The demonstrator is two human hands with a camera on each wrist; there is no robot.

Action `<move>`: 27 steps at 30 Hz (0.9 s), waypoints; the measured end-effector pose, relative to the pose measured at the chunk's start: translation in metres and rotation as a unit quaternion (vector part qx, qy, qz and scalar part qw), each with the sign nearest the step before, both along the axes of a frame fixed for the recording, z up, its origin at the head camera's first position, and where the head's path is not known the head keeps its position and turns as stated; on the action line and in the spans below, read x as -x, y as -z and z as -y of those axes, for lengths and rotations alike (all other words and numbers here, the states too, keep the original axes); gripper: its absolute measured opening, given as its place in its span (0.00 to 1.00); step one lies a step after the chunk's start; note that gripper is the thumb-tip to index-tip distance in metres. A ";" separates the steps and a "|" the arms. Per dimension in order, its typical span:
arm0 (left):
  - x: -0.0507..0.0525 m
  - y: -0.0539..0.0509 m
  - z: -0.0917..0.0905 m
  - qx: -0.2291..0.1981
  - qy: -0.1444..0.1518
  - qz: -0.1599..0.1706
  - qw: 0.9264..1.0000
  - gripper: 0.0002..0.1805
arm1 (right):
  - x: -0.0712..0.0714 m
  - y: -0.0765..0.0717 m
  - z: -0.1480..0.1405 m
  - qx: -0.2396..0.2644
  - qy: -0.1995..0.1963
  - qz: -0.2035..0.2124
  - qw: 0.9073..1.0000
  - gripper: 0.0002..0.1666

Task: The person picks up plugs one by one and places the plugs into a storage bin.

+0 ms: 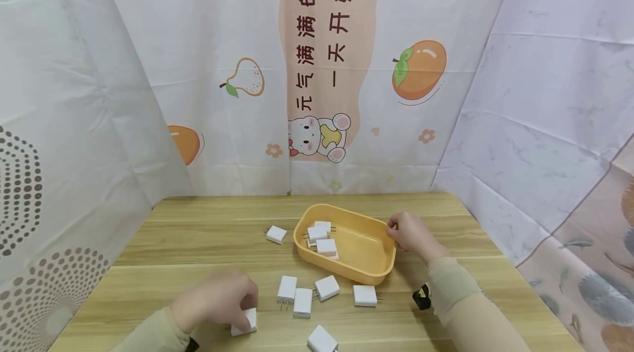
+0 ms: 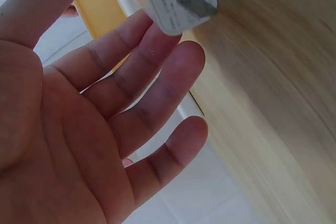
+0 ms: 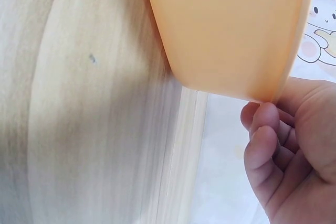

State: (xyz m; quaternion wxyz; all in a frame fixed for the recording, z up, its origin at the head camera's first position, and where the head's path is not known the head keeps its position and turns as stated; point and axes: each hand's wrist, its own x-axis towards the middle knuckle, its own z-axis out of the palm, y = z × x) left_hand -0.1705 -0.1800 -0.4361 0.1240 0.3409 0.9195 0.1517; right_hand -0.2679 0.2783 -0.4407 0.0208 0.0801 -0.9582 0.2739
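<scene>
Charger (image 1: pixel 251 320) sits in the left hand (image 1: pixel 218 300), to the near left of the yellow tray (image 1: pixel 361 247) and well apart from it; whether it is lifted off the table (image 1: pixel 213 242) cannot be told; it is likely light, stiff, a little slippery and hard to harm, save perhaps at its metal prongs (image 2: pixel 197 4); the flat sides of the casing seem the best hold; the left thumb and foremost fingers pinch it, parted only by the casing, while the other fingers spread loosely; the right hand (image 1: pixel 411 236) pinches the rim at the tray's right end, thumb and fingertips nearly together on thin, seemingly light plastic; heaped chargers (image 1: pixel 326 247) fill the tray's left end; loose chargers (image 1: pixel 327 287) lie near its front side, another just beyond its left end.
</scene>
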 end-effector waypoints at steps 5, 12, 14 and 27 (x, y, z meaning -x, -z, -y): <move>-0.005 -0.001 -0.006 0.005 -0.018 0.017 1.000 0.12 | 0.000 0.001 -0.001 0.004 -0.002 0.001 1.000 0.07; -0.013 -0.004 -0.015 0.022 -0.035 0.008 0.999 0.15 | 0.000 0.002 -0.002 0.009 -0.002 0.015 1.000 0.07; -0.013 -0.004 -0.017 0.030 -0.036 -0.008 0.999 0.16 | 0.000 0.001 -0.002 0.012 -0.001 0.014 1.000 0.07; -0.012 -0.006 -0.030 0.068 -0.057 -0.036 0.995 0.19 | 0.003 0.003 -0.003 0.008 -0.002 0.006 1.000 0.06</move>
